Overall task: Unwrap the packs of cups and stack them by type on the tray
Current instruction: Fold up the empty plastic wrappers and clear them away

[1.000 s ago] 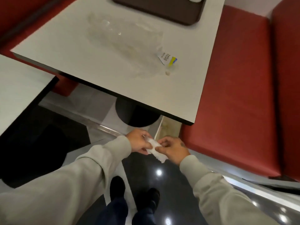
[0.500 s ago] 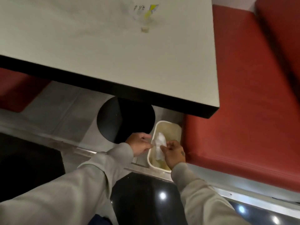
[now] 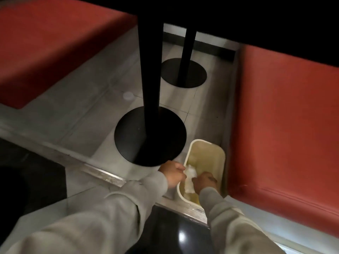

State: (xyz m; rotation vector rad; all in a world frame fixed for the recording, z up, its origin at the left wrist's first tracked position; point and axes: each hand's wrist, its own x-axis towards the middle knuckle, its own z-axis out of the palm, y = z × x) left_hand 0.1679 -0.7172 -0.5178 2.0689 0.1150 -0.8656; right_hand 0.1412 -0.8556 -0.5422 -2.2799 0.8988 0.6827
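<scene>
Red bench point(image 3: 284, 116), black table pedestal point(image 3: 150, 136), bin point(image 3: 205, 154)

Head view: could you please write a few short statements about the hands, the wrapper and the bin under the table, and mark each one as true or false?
1. The right hand pinches the white wrapper. True.
2. The bin stands on the red bench. False: it stands on the floor, beside the bench.
3. The white wrapper is held over the open mouth of the bin. True.
4. The near table base is square. False: it is round and black.
5. A lid covers the bin. False: its top is open.
</scene>
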